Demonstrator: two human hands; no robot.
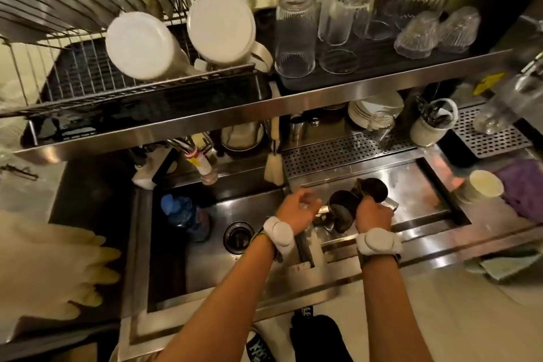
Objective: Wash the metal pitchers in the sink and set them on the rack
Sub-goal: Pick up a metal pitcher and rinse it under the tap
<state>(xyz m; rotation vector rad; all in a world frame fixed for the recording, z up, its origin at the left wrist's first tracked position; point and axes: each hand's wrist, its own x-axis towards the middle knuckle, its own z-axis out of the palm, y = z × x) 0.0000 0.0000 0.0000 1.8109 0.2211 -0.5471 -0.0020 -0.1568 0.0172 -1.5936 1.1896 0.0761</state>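
Observation:
Two dark metal pitchers lie tilted in the shallow right basin of the steel sink point(411, 185). The nearer pitcher point(342, 206) has its mouth turned towards me, and the second pitcher point(371, 189) lies just behind it. My right hand point(373, 214) is closed around them from the front. Over the divider between the basins, my left hand point(298, 210) hovers with fingers curled, touching the nearer pitcher's handle side; whether it grips anything is unclear. The wire dish rack point(88, 73) stands on the upper shelf at the left, with two white pitchers upside down in it.
The deep left basin point(205, 267) holds a drain and a blue bottle point(182, 211). A faucet point(205, 167) and a brush point(273, 164) hang above. Upturned glasses point(296, 35) crowd the shelf on the right. A white cup point(483, 188) and a purple cloth point(523, 191) sit at the right edge; yellow rubber gloves point(44, 267) lie at the left.

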